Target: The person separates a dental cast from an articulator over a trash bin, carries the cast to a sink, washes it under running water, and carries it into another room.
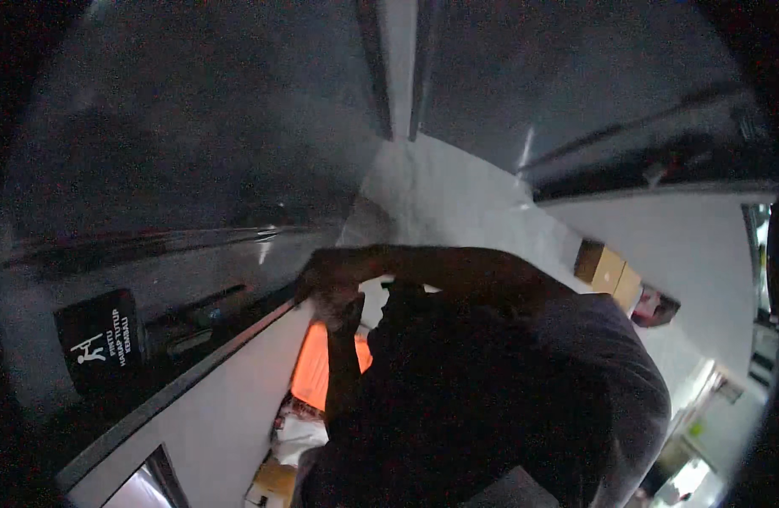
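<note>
One left hand [344,312] and one right hand [320,269] are near one door [194,169]; fingers' state I cannot tell.

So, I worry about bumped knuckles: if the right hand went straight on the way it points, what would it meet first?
Probably the dark panel on the left; dim light leaves depth unclear, so the right hand may already touch it.
</note>
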A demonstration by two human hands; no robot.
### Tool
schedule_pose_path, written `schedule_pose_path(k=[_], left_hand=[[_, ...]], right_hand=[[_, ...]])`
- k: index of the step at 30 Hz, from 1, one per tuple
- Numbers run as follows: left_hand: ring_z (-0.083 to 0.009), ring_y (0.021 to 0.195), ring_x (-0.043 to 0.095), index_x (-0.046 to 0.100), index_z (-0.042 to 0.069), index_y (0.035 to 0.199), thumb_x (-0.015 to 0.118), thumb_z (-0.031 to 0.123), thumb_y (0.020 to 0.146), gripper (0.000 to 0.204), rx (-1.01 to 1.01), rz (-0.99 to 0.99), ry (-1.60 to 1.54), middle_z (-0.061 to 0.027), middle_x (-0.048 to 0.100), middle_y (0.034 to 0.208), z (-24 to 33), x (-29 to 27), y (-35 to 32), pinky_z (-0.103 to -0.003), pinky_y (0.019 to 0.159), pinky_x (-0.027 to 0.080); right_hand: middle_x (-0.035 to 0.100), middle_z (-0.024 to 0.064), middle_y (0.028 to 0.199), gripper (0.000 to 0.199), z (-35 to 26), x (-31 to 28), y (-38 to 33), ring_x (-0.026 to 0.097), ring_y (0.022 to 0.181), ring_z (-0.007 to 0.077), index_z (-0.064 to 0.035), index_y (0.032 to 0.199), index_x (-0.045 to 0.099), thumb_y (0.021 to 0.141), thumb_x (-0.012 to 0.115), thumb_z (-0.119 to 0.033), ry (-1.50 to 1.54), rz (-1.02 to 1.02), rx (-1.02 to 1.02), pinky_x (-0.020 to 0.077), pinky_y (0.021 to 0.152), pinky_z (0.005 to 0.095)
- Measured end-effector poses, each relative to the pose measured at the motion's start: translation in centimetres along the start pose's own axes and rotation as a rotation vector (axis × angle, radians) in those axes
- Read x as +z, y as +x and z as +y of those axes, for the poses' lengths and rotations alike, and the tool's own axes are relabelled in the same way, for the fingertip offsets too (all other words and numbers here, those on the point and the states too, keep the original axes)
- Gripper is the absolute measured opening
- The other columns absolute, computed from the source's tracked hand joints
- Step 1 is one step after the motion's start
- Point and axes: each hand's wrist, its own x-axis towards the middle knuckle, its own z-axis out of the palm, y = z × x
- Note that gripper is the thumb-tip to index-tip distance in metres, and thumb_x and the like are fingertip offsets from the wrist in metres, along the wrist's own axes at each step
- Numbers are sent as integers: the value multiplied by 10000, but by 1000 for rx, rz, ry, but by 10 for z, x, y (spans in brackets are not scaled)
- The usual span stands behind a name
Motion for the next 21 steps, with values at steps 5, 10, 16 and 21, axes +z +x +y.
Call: schedule_pose_path(k=[5,10,16,21], left_hand=[[-292,1128,563,565,63,1210,581,353,902,424,-286,-111,4,-131,616,1166,-65,94,61,-447,978,485],[-313,1081,602,580,37,1155,617,307,883,386,-367,143,434,-157,636,1090,-240,183,87,-431,987,500],[-342,1023,638,578,4,1116,594,270,882,354,-858,7,411,-182,661,971,-507,185,80,-504,998,491],[-348,1036,635,587,35,1097,604,273,862,335,-1122,-21,626,-152,658,949,-611,233,36,-538,994,486]], right_hand=[[655,82,791,308,-136,-25,-231,585,609,193,11,939,619,967,529,-282,322,666,685,491,595,353],[648,111,820,255,-255,44,-404,583,607,159,15,931,592,971,539,-231,-8,1370,736,513,599,322],[634,111,813,143,-368,130,-523,622,632,174,39,979,570,882,615,-55,89,1883,530,578,657,349],[651,116,773,154,-421,201,-563,631,636,149,38,971,569,879,639,-63,77,2062,410,515,534,280]])
